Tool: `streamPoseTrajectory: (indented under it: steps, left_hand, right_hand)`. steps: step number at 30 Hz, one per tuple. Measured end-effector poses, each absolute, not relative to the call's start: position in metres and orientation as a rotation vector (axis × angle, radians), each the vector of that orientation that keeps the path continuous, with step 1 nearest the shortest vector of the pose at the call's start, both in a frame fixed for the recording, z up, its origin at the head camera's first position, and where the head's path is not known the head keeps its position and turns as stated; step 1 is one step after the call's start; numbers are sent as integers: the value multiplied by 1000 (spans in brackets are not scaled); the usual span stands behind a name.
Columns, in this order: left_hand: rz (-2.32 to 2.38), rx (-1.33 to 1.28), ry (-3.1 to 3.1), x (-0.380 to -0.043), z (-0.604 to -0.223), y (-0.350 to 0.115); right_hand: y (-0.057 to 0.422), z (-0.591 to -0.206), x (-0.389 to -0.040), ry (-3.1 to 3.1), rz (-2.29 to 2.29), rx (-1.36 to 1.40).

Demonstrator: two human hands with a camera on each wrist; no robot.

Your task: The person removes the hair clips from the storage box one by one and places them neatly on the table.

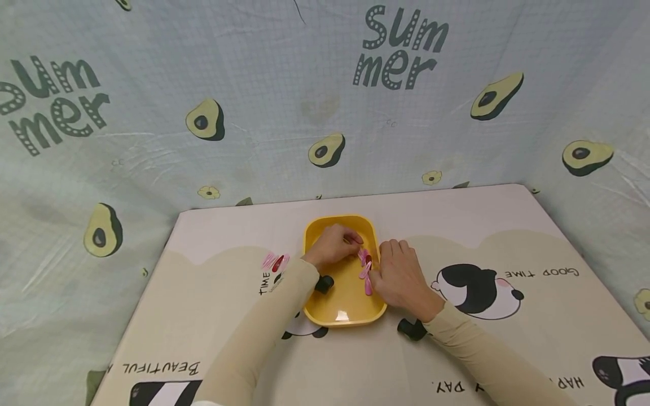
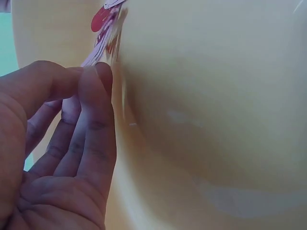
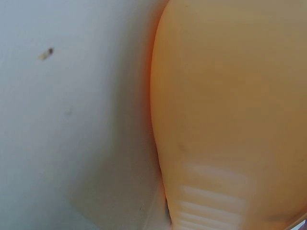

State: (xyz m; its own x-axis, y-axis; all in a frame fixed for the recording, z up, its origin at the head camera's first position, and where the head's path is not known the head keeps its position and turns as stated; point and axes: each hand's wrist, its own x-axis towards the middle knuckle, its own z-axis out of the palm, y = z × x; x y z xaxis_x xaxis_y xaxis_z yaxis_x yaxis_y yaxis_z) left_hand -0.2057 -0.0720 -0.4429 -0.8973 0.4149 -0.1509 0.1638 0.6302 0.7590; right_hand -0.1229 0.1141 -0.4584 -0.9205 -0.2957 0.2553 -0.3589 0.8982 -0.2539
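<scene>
A yellow tray (image 1: 340,313) sits on the table, with both hands at it. Inside it my left hand (image 1: 332,246) pinches the end of a bundle of thin pink strips (image 2: 101,44) between thumb and fingertips. A red oval piece (image 2: 99,20) shows on the bundle in the left wrist view. Pink loops (image 1: 367,272) extend down the tray's right side. My right hand (image 1: 401,276) grips the tray's right rim, its thumb inside by the pink loops and its fingers outside. The right wrist view shows the tray's outer wall (image 3: 225,105) but not the hand.
A light tablecloth (image 1: 355,366) printed with cartoon dogs and lettering covers the table. Behind it hangs a pale curtain (image 1: 274,84) with avocado prints. Small black devices (image 1: 411,329) sit by both wrists.
</scene>
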Motion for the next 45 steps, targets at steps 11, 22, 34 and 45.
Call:
streamPoseTrajectory:
  steps: [11,22,34,45]
  left_hand:
    - [1133,511,2565,-206,-444,-73]
    - [1217,482,2547,-206,-443,-74]
    - [1249,453,2544,-205,-438,-74]
    - [1265,485,2567,-201,-432,-73]
  right_hand:
    - [113,-457,-122,-2862,444,487]
    - [114,-457,-122,-2854,434,489]
    - [114,-456,-122,-2826,444,502]
    - [114,-458,-122,-2812,421,513]
